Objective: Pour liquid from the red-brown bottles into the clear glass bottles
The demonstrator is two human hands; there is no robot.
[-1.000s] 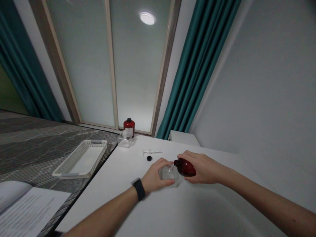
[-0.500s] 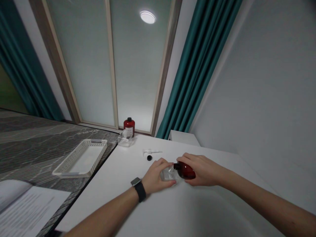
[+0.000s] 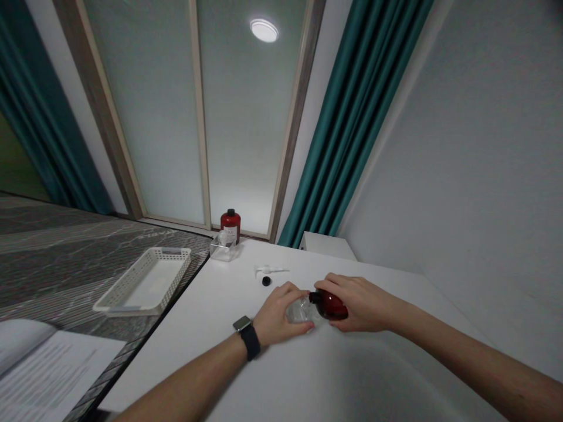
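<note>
My left hand (image 3: pixel 281 313) is wrapped round a clear bottle (image 3: pixel 299 310) that stands on the white table (image 3: pixel 211 369). In my right hand (image 3: pixel 354 302) is a dark red bottle (image 3: pixel 332 305), tipped on its side. Its black neck points left and meets the top of the clear bottle; whether liquid is running cannot be made out. Beyond my left hand lie a white pump head (image 3: pixel 268 269) with its tube and a small black cap (image 3: pixel 266 281).
At the table's far corner stand another red bottle (image 3: pixel 230 223) with a black cap and a clear box (image 3: pixel 222 252). To the left, a white basket (image 3: pixel 127 310) and an open book (image 3: pixel 57 375) rest on a grey patterned surface. A white cabinet (image 3: pixel 329 246) stands behind the table.
Both hands keep their places and grips. The contents of the clear bottle look slightly different, with more whitish glints showing.
</note>
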